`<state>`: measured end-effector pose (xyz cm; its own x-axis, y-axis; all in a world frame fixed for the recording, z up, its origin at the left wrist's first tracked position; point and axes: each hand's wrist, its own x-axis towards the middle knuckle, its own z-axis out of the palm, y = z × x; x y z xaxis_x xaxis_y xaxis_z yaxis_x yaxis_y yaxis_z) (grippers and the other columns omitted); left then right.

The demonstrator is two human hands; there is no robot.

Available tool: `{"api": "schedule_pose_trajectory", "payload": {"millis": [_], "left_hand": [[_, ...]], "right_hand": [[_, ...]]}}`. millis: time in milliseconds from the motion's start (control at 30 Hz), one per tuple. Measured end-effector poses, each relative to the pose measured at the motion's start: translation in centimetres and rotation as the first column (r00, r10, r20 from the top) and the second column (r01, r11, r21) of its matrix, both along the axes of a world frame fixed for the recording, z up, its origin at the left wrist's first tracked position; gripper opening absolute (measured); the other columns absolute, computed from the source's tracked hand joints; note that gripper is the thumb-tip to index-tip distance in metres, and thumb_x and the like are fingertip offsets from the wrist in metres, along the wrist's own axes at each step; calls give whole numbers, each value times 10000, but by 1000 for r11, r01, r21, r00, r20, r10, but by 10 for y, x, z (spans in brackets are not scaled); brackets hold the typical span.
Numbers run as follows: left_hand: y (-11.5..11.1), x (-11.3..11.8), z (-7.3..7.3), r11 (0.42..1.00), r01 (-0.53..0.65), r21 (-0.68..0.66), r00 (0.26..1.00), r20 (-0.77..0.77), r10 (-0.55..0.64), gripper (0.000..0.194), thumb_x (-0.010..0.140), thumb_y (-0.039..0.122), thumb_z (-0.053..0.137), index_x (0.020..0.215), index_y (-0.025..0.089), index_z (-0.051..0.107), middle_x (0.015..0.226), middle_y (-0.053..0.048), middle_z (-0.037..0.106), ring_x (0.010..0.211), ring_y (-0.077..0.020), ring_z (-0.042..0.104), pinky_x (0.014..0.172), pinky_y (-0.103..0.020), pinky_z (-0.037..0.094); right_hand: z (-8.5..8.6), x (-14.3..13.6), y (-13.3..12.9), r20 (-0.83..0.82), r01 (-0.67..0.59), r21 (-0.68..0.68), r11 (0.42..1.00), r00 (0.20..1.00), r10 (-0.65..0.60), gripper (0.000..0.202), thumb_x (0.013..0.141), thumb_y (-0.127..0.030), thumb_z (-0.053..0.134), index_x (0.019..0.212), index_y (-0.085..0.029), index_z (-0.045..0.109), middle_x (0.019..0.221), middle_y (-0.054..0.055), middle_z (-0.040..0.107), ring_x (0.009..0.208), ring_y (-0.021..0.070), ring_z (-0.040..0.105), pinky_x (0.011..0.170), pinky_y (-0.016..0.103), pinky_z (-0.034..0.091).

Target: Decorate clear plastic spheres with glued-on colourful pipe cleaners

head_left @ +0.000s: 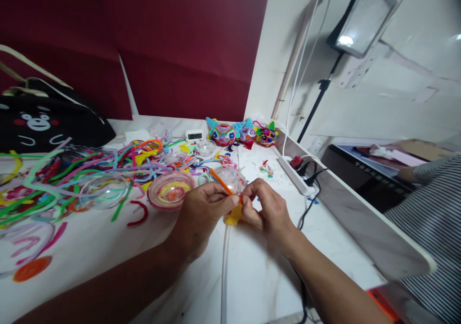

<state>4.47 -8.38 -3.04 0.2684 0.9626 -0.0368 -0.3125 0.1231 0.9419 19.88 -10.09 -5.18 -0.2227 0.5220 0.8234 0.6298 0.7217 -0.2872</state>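
Observation:
My left hand (205, 210) pinches an orange strip (222, 182) that points up and to the left. Close beside it, the fingertips of my right hand (264, 208) are pressed together at the strip's lower end. Just beyond both hands sits a clear rounded plastic piece (234, 177). Below the fingers, partly hidden by them, is a yellow tool (234, 216) with a pale cord (225, 266) running toward me. To the left of my left hand lies a clear bowl (171, 191) lined with pink and yellow rings.
Many coloured fuzzy stems (75, 170) cover the table's left side. Three decorated figures (224, 134) and a small timer (194, 135) stand at the back. A power strip (297, 175) with black cables is on the right, beside a low partition (360, 209). Beyond it is a person's striped sleeve (434, 170).

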Motion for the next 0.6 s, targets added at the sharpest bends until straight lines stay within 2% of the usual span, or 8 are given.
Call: {"api": "schedule_pose_trajectory", "payload": {"millis": [200, 400, 600], "left_hand": [[5, -2, -1, 999, -33, 20, 998, -47, 34, 216, 565, 212, 840, 739, 149, 726, 681, -9, 750, 627, -133, 679, 591, -194, 514], [6, -2, -2, 999, -36, 29, 997, -69, 38, 135, 595, 157, 796, 692, 153, 701, 625, 9, 733, 620, -133, 691, 591, -184, 524], [4, -3, -4, 995, -26, 92, 993, -116, 36, 101, 623, 119, 753, 689, 159, 687, 617, 23, 730, 635, -132, 702, 596, -171, 520]], "right_hand": [[2, 1, 0, 4, 10, 5, 1000, 1000, -10, 84, 939, -111, 532, 923, -193, 540, 790, 37, 613, 709, 146, 583, 641, 265, 490], [3, 4, 1, 152, 20, 99, 995, 988, -35, 85, 944, -89, 541, 969, -163, 573, 793, 78, 661, 712, 176, 584, 641, 304, 482], [5, 5, -1, 258, 44, 101, 994, 964, -69, 77, 966, -121, 514, 938, -136, 584, 761, 85, 635, 686, 184, 549, 616, 311, 452]]}}
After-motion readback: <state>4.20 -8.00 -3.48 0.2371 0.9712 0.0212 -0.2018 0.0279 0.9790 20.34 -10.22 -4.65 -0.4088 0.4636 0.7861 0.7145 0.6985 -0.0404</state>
